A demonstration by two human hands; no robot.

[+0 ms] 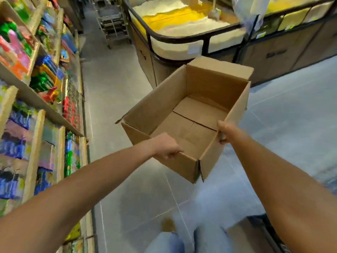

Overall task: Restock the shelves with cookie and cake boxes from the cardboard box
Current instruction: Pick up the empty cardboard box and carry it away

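Blurred wooden shelves (34, 99) of colourful packets line the aisle's left side. Both hands, left hand (166, 146) and right hand (225, 131), grip the near rim of an empty brown cardboard box (169, 99) above the grey tiled floor (113, 92).

Both arms reach forward holding an open cardboard box (189, 114) above the grey tiled floor (113, 92). The left hand (166, 146) grips the near rim, fingers curled over the edge; the right hand (225, 131) pinches the right-hand wall. The box's inside shows only its bottom flaps. Shelves (36, 99) on the left carry blurred, colourful packages. Ahead stands a bin (182, 40) of white and yellow grain.
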